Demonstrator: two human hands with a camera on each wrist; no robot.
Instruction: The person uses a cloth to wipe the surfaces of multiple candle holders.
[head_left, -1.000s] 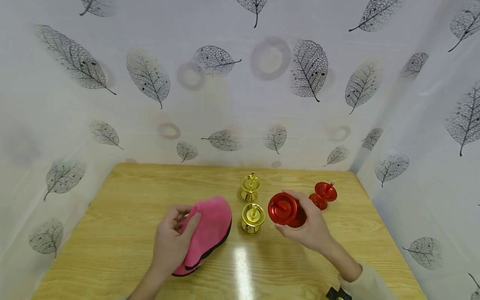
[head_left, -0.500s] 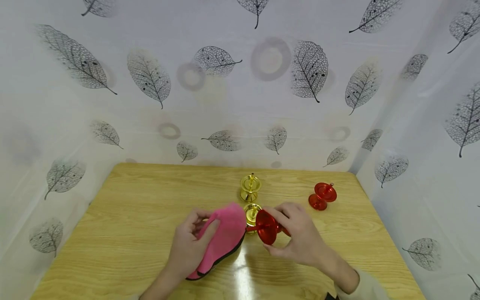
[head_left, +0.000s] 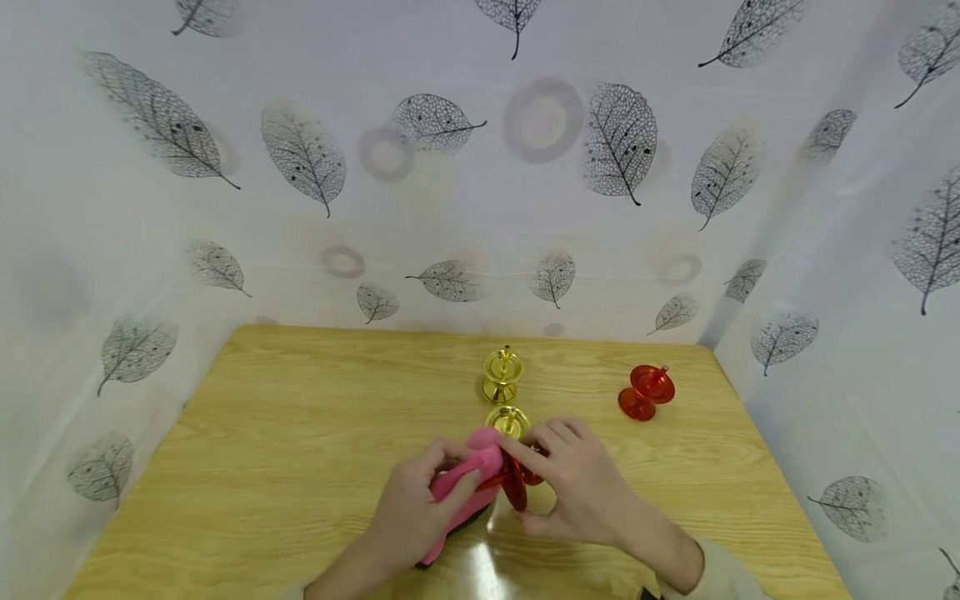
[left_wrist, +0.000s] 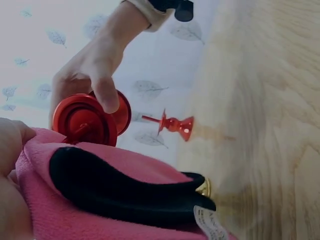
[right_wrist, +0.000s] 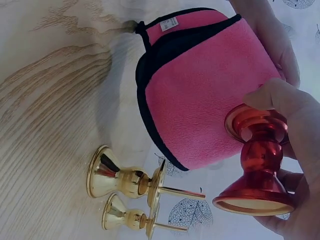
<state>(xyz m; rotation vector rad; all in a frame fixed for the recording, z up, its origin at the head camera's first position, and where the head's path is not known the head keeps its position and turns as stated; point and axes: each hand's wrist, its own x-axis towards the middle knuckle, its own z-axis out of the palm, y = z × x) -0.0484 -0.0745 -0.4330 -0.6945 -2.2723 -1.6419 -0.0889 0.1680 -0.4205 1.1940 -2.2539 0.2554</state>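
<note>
My left hand (head_left: pixel 412 508) holds a folded pink cloth (right_wrist: pixel 195 95) with black edging and a small white label. It pinches the cloth around the spike end of a red metal candle holder (right_wrist: pixel 261 157). My right hand (head_left: pixel 588 487) grips that holder by its dish, its flared base pointing away from the cloth. The holder lies tilted in the air above the table; its spike is mostly hidden by cloth and fingers in the head view. Just behind the hands stands a gold candle holder (head_left: pixel 507 422), partly covered by them.
A second gold candle holder (head_left: pixel 501 375) stands farther back on the wooden table (head_left: pixel 315 400). Another red candle holder (head_left: pixel 649 387) stands upright at the right rear. A white leaf-patterned curtain (head_left: pixel 450 200) closes off the back and sides.
Both hands have come together: the left moved right with the cloth, and the right moved left, turning the red candle holder sideways. The cloth now wraps the holder's spike end.
</note>
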